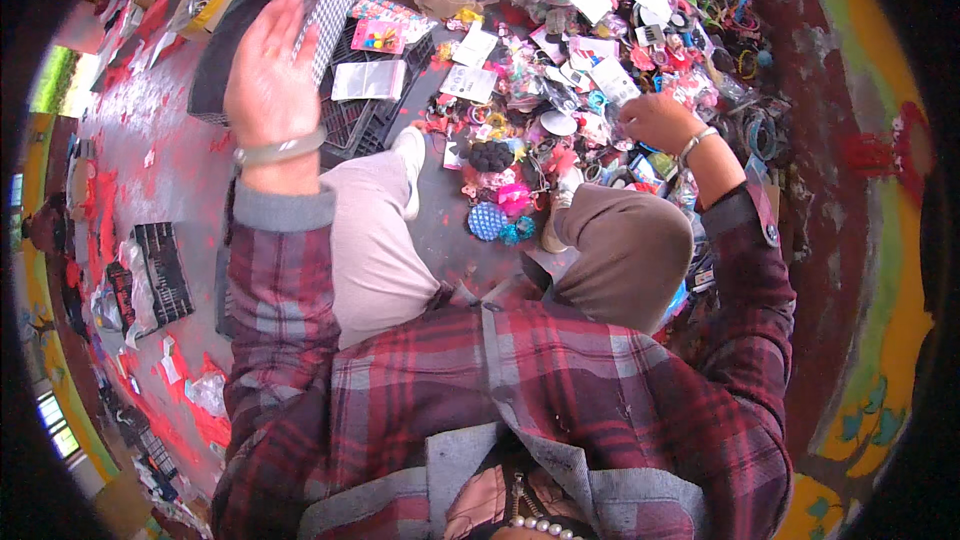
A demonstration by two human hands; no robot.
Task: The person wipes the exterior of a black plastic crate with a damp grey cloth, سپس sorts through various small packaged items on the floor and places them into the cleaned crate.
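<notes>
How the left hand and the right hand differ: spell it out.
The left hand shows against the black box; the right hand is at the pile of trinkets. The left hand's fingers stretch out; the right hand's bend. The left hand wears a thick, pale bracelet; the right hand, a thinner, silvery bangle. Both come out of plaid sleeves.

Multicoloured accessories [560,123] lie jumbled — a black, checkered-sided box [332,20] stands open leftward.

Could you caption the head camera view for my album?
Left hand near a dark box with a patterned side, right hand at a heap of colourful small goods.
</notes>
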